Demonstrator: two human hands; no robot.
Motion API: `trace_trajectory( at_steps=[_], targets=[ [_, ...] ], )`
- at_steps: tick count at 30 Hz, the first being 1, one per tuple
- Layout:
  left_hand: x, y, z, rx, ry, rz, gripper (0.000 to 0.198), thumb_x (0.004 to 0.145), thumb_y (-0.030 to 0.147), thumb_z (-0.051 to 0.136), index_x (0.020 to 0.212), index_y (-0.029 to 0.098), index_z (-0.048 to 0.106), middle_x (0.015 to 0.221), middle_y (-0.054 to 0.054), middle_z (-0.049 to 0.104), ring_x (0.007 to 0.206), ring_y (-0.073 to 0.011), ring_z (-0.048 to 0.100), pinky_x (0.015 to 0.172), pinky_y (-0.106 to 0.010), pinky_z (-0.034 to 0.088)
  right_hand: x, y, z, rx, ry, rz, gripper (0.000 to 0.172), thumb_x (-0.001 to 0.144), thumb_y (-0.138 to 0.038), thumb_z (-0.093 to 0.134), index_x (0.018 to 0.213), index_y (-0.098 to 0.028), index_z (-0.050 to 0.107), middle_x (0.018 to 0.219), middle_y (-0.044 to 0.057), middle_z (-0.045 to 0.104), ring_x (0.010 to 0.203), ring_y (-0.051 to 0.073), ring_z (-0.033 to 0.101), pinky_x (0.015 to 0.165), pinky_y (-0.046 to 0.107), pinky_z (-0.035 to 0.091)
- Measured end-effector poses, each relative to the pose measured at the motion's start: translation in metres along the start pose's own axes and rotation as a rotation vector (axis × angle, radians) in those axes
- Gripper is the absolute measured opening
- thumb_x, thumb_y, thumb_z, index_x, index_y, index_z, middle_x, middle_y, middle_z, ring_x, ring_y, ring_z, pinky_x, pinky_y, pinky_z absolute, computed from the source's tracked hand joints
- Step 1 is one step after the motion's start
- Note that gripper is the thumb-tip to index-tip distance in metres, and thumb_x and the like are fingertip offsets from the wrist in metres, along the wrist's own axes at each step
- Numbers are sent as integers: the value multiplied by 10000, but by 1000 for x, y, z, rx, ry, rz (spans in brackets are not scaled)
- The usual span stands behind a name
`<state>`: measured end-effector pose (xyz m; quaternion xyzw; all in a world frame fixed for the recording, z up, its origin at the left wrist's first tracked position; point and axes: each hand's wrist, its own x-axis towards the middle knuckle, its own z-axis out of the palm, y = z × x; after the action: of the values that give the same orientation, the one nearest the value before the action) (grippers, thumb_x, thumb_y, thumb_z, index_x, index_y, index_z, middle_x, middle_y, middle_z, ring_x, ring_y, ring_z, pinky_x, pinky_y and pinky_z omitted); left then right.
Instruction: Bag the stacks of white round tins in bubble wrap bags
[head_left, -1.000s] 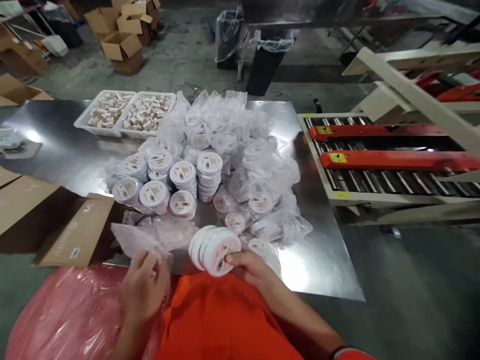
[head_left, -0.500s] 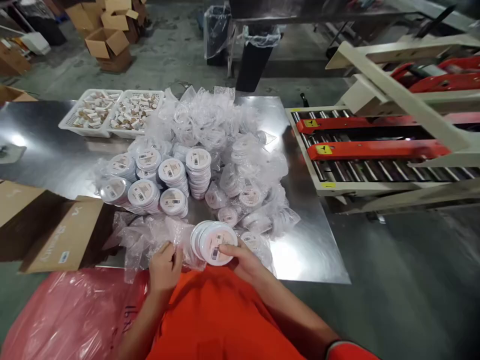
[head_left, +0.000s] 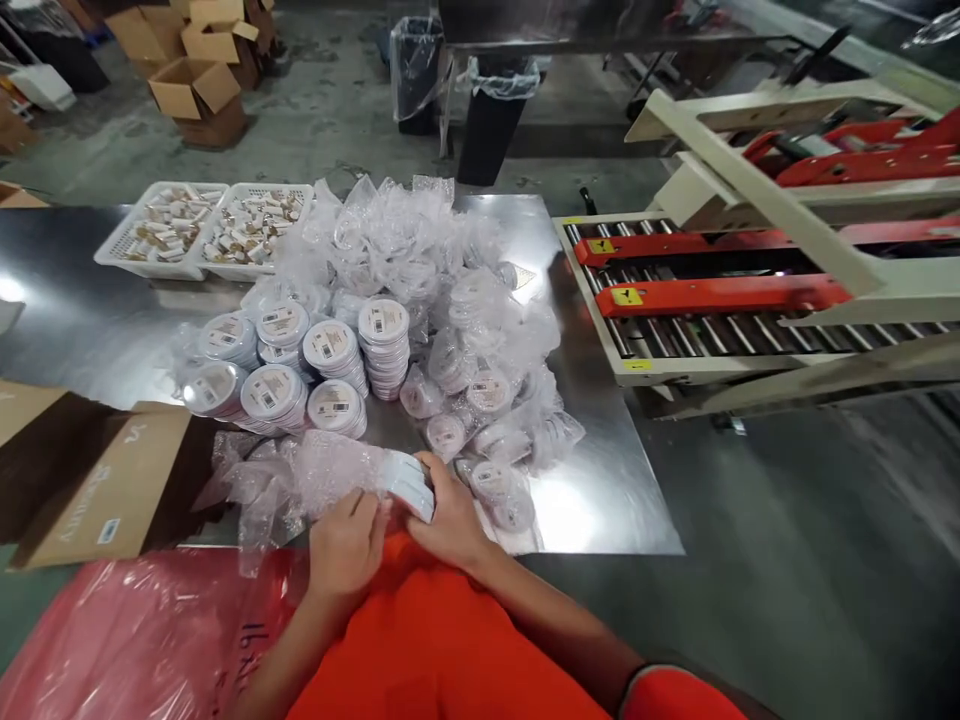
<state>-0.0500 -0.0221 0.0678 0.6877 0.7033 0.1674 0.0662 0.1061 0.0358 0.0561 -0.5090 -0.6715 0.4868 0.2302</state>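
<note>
- Right hand (head_left: 450, 515): its fingers (head_left: 439, 482) wrap around a stack of round white containers (head_left: 409, 485), pressing it from the side just inside the near edge of the stainless steel desk (head_left: 600, 480).
- Left hand (head_left: 346, 545): its fingers pinch a bubble-wrap sleeve (head_left: 334, 475) beside that stack, on the near edge of the desk.
- Handling: the stack looks light and stiff but likely to slide apart, so its rims seem the surest hold; the wrap looks soft and slippery.
- Left of the desk's near edge: an open cardboard box (head_left: 112, 475); below it, a red plastic sheet (head_left: 150, 640).
- Mid-desk: labelled container stacks (head_left: 300, 365) and wrapped ones (head_left: 480, 350).
- Far desk edge: white baskets (head_left: 202, 230).
- Right of the desk: a roller conveyor (head_left: 712, 290).
</note>
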Motion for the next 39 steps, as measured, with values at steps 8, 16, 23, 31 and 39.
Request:
trace_trajectory(
  at_steps=[8,16,23,31,39],
  targets=[
    [-2,15,5,106,-40,33,210,857,186,462,673,208,562,659,-27,602,582,-155,552,504,-267,276,13,7,12,634,-34,333,447,569,-296,689,994,-186,605,882,51,673,792,227,609,739,354,493],
    [-9,11,1,57,35,4,242,876,184,421,657,211,521,647,-30,589,606,-150,549,561,-267,328,12,10,16,897,-3,257,459,576,-325,743,980,-206,564,938,27,665,816,190,602,759,306,490],
    [-2,4,-14,31,164,102,242,862,179,453,623,219,469,602,-24,521,602,-163,502,580,-274,340,19,7,-9,496,-225,-136,598,605,-253,720,1150,-225,477,1263,79,546,1129,231,520,933,328,415],
    [0,12,-14,53,163,178,223,884,178,459,668,210,504,611,-18,530,587,-158,493,573,-279,343,23,6,1,169,-66,-111,607,572,-305,749,1125,-197,522,990,53,548,866,206,522,798,336,454],
    [4,12,-12,-164,48,-87,216,918,225,401,737,200,517,789,-54,561,742,-177,519,663,-284,382,14,-4,20,714,-223,293,582,599,-369,744,1132,-217,566,1037,48,610,944,216,561,852,336,455]
  ],
)
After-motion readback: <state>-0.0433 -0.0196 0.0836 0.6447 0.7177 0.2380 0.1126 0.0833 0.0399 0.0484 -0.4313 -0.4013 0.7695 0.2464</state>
